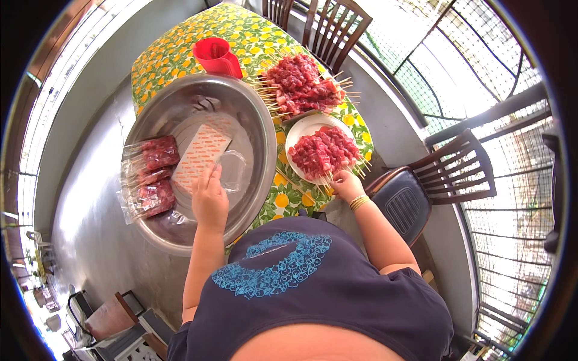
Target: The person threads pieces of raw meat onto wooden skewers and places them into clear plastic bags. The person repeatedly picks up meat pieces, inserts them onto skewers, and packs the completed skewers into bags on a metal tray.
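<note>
A big steel basin [263,174] sits on the left with a white packet printed with orange marks [200,153] in it. My left hand [209,201] reaches over the basin at the packet's near right edge. Its fingers are pinched on a clear plastic bag [233,171] that spreads to their right. Bagged meat skewers [158,200] lie across the basin's left rim. My right hand [348,185] is closed on stick ends at the near edge of a white plate [295,131]. Raw red meat skewers [322,151] are heaped on that plate.
Beyond the plate lies a larger pile of raw meat skewers [304,84], sticks pointing outward both ways. A red plastic jug [217,57] stands behind the basin on the lemon-print tablecloth [174,54]. A dark chair [403,195] is close on my right; more chairs stand behind the table.
</note>
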Available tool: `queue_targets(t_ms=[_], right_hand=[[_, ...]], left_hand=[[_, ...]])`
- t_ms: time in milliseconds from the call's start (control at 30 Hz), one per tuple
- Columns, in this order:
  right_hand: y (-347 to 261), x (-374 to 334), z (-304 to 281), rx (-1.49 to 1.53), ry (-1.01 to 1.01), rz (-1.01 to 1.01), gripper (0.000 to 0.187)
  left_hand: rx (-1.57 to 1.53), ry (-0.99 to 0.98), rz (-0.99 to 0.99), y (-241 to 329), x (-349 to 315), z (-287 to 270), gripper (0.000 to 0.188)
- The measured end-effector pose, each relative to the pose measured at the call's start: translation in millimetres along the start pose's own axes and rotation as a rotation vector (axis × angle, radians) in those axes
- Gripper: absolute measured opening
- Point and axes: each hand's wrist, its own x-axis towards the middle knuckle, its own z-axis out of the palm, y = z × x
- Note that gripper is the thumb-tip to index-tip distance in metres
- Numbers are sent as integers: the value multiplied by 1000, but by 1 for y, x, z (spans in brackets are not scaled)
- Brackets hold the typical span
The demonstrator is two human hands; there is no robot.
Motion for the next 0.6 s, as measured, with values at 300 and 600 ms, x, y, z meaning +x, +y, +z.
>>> queue_targets(t_ms=[300, 600], right_hand=[[2, 10, -20, 365, -231, 199, 32], [10, 20, -22, 366, -260, 147, 27]], left_hand=[[72, 25, -29, 15, -6, -3, 45], [65, 77, -58, 26, -15, 9, 43]])
